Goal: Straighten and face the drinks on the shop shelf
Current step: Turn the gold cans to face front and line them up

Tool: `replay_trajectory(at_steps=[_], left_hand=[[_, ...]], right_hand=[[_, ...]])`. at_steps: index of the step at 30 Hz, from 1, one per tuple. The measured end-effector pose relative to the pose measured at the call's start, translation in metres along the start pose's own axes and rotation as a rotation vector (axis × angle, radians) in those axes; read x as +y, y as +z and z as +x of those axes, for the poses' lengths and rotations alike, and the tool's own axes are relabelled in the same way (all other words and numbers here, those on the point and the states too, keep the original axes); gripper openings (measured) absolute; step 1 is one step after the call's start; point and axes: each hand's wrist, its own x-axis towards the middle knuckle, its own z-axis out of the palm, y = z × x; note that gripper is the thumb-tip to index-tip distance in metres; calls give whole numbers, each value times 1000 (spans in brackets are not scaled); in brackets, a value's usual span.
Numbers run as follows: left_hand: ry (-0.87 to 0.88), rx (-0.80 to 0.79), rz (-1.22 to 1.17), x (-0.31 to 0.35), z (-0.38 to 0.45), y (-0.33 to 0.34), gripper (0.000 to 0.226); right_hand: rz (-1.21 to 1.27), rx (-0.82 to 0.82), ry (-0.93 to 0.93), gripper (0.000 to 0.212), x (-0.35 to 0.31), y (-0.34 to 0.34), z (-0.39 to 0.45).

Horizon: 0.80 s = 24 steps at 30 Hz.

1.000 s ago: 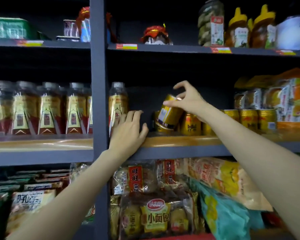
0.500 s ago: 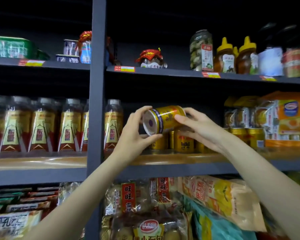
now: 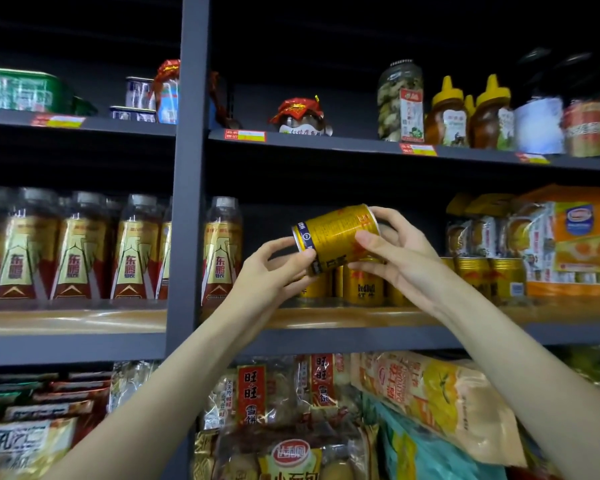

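A gold drink can (image 3: pixel 336 233) lies almost on its side in the air in front of the middle shelf (image 3: pixel 326 318). My left hand (image 3: pixel 274 268) pinches its left end with thumb and fingers. My right hand (image 3: pixel 399 251) grips its right end, fingers curled round the body. Behind and below the can, a row of upright gold cans (image 3: pixel 362 285) stands on the shelf, continuing to the right (image 3: pixel 489 275). One tall drink bottle (image 3: pixel 220 251) with a gold and red label stands just left of my left hand.
A dark upright post (image 3: pixel 187 202) divides the shelving. Left of it stands a row of the same bottles (image 3: pixel 73 251). Orange boxes (image 3: pixel 579 237) sit at the right of the shelf. Jars and honey bottles (image 3: pixel 447 112) line the shelf above; snack bags (image 3: pixel 291 410) fill the one below.
My right hand lifted the can off the shelf and tipped it sideways. My left hand left the shelf edge and took the can's left end. The can's end has since turned away from me.
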Motion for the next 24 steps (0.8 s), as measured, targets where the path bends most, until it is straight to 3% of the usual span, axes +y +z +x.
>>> replay_trajectory(at_steps=[4,9,15,18,21,24], left_hand=[[298,74,330,8,1,-5,58],[549,-76,593,16,5,0,88],[465,-114,595,18,6,-7,78],[272,-111,417,17,7,-3,66],[55,-92,192,13,9,-4,59],[142,-131,434,7,10,-13,61]], right_hand=[[43,-36,161,34,2,-2,1],[356,25,320,25,9,13,2],[355,89,212,32,9,16,10],[227,162,36,31,12,20,11],[-79,195,-195,29,14,24,8],[-125,100,-203,51,12,20,4]])
